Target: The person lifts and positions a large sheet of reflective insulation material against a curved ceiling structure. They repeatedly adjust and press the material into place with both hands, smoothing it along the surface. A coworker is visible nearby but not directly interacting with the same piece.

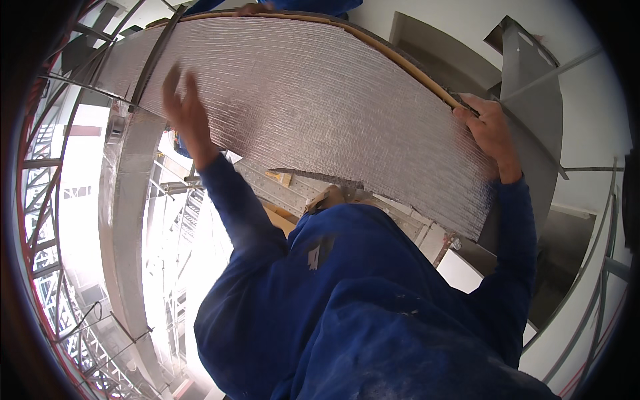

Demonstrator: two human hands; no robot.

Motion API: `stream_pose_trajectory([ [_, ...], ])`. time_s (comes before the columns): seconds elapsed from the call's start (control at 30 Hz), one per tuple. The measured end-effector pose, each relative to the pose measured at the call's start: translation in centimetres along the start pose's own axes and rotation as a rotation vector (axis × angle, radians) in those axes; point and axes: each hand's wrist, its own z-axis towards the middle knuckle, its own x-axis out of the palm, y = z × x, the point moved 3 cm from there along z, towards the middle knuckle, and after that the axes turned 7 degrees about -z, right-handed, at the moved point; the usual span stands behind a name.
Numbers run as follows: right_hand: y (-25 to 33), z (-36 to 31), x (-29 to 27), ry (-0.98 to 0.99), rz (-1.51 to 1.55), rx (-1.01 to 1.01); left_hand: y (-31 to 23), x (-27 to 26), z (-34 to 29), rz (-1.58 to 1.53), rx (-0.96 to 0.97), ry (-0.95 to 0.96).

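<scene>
The silver foil-faced sheet (300, 100) lies ahead of the person, its long axis running from far left to nearer right, the right hand (490, 137) clamped on its right-hand edge, the left hand (189, 117) open near its left part, contact unclear.

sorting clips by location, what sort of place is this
Likely a building site, perhaps up on scaffolding: metal lattice framing at left, perforated planks below, and a large foil-faced panel gripped by the right hand.
</scene>
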Motion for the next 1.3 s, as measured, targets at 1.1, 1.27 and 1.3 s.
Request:
stream_pose_trajectory([
  [1.1,0.9,-0.5,-0.6,-0.028,-0.183,0.232,31.9,20.2,-32.3,-0.050,-1.473,0.180],
  [1.27,0.4,-0.4,-0.4,-0.052,-0.133,0.199,31.8,21.6,-29.4,-0.076,-1.471,0.208],
  [1.3,0.3,-0.5,-0.4,-0.061,-0.126,0.201,31.7,21.9,-28.7,-0.083,-1.469,0.213],
])
